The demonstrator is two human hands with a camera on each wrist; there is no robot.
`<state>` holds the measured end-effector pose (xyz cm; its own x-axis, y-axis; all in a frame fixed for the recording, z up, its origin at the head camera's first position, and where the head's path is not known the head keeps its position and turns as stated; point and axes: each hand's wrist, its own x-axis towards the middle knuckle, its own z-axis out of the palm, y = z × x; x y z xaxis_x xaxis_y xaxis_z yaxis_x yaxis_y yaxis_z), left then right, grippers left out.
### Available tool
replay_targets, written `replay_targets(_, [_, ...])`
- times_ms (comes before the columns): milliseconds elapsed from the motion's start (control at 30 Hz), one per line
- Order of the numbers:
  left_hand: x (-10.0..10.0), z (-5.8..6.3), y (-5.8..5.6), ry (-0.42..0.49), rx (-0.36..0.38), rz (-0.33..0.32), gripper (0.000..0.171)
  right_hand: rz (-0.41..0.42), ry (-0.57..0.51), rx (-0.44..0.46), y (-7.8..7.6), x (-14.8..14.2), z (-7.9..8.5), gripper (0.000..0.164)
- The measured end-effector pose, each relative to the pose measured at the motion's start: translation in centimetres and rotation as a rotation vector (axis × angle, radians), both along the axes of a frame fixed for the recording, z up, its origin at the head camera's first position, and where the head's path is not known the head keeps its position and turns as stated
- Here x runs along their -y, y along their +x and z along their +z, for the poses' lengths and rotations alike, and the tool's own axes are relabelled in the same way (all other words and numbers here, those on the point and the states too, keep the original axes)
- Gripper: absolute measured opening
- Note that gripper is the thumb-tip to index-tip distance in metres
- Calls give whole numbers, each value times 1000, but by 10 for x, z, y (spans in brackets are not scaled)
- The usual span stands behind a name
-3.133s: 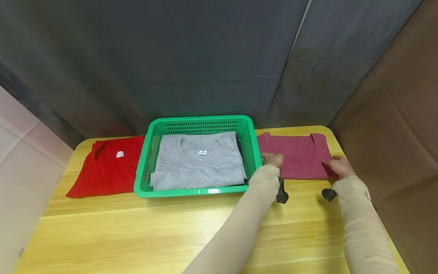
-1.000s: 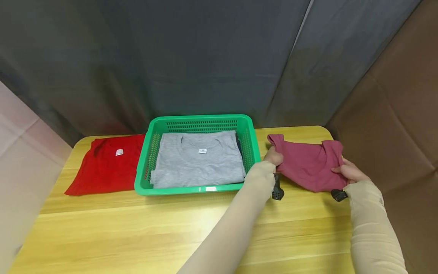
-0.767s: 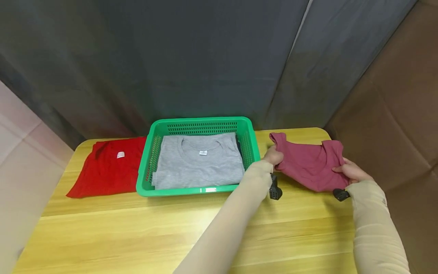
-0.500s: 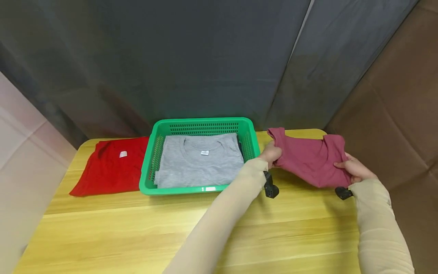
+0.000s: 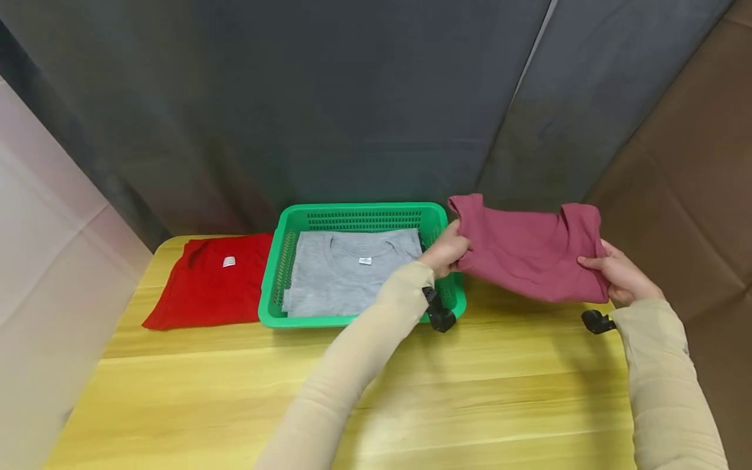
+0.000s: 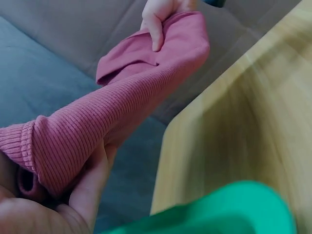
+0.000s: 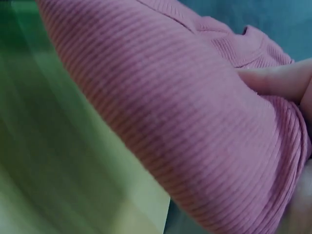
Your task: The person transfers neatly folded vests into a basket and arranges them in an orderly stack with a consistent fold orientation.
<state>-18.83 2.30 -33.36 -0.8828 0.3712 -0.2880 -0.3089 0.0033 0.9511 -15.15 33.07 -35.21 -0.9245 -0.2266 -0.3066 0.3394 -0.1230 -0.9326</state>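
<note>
A folded maroon ribbed top (image 5: 529, 251) hangs stretched between both hands above the table's right end. My left hand (image 5: 448, 249) grips its left edge, over the right rim of the green basket (image 5: 361, 321). At the opposite edge, my right hand (image 5: 627, 274) pinches the fabric with the thumb on top. The left wrist view shows the ribbed top (image 6: 87, 117) with the left hand (image 6: 53, 214) curled round its near end. In the right wrist view the cloth (image 7: 175, 117) fills most of the picture. A grey T-shirt (image 5: 335, 281) lies folded inside the basket.
A red folded top (image 5: 220, 290) lies on the wooden table (image 5: 499, 405) left of the basket, partly hidden by it. Dark curtain (image 5: 329, 104) stands behind the table, with a brown wall (image 5: 693, 183) on the right and a pale one (image 5: 53, 235) on the left.
Both hands have taken hold of the maroon top and raised it off the table. The left hand has shifted left to the basket's rim. The head view has turned slightly.
</note>
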Motion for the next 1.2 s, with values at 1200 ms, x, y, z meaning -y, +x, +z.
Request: replay_targets(1200, [163, -3, 6, -10, -84, 98, 62, 107, 85, -72, -38, 154, 26, 50])
